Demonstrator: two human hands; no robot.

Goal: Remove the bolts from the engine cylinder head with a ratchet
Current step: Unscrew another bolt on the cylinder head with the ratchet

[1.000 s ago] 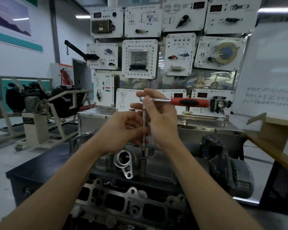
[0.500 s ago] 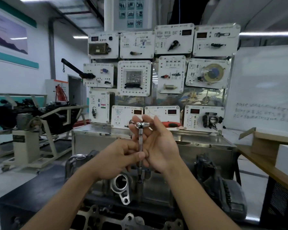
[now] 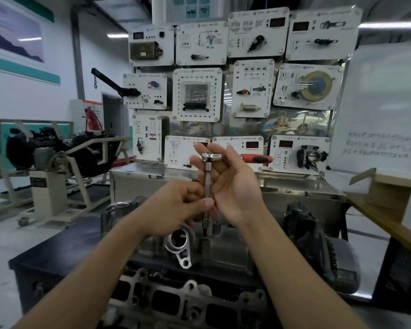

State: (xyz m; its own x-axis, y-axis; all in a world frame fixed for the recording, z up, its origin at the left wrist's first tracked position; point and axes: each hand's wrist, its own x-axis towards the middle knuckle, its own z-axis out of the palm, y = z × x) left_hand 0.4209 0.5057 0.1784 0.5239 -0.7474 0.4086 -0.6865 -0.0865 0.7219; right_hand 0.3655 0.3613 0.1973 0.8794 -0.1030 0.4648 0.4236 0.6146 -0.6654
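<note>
The ratchet (image 3: 211,157) stands upright on a long steel extension bar (image 3: 208,184) whose socket end (image 3: 205,235) sits on a bolt in the cylinder head (image 3: 223,250). Its red and black handle (image 3: 256,159) points right, behind my right hand. My left hand (image 3: 176,210) pinches the lower part of the extension bar between thumb and fingers. My right hand (image 3: 230,186) is beside the bar with fingers spread near the ratchet head, palm toward me. The bolt itself is hidden under the socket.
The cylinder head lies on a black bench (image 3: 57,257), with an aluminium bracket (image 3: 183,248) left of the bar. Behind stand a steel cabinet (image 3: 152,184) and a board of white training panels (image 3: 197,93). An engine on a stand (image 3: 57,157) is at left, a wooden table (image 3: 389,210) at right.
The ratchet handle swung round from pointing right to pointing away, then back right. My right hand's fingers opened around the ratchet head. The camera view tilted up.
</note>
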